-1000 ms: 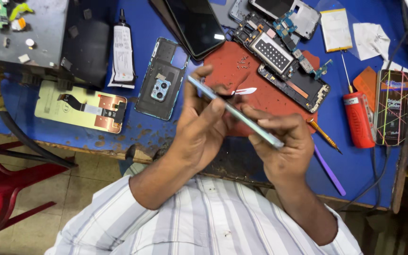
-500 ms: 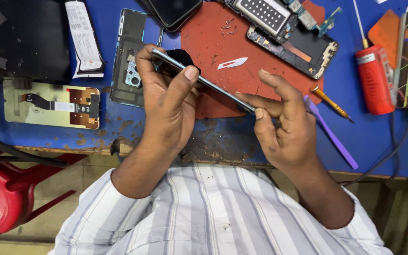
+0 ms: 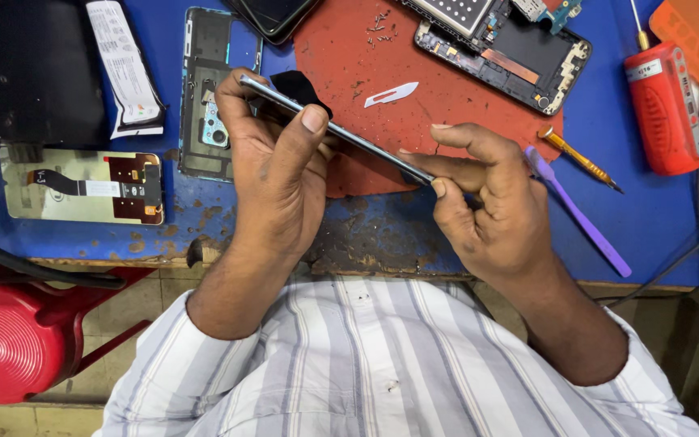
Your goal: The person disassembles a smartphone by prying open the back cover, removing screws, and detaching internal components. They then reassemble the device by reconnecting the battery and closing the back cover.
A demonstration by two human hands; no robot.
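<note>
Since half a second ago little has changed: both hands keep their hold on the thin phone panel (image 3: 337, 129), and it is still tilted edge-on to the camera, its far end up at the left and its near end lower at the right. The view has merely closed in a little, so the hands sit higher and larger in the frame.

The left hand (image 3: 273, 174) wraps the panel's upper end, thumb pressed on the top edge and fingers curled underneath. The right hand (image 3: 487, 206) pinches the lower end between thumb and forefinger, the other fingers loosely bent.

The panel is a slim, dark slab with a pale metallic rim, seen almost as a line. It is held above the front of the blue tabletop (image 3: 382, 235), over the edge of a red work mat (image 3: 438, 113). Nearby lie a small blade (image 3: 391, 94), an opened phone body (image 3: 503, 48), a purple pry tool (image 3: 580, 212) and a back cover (image 3: 208, 89).
</note>
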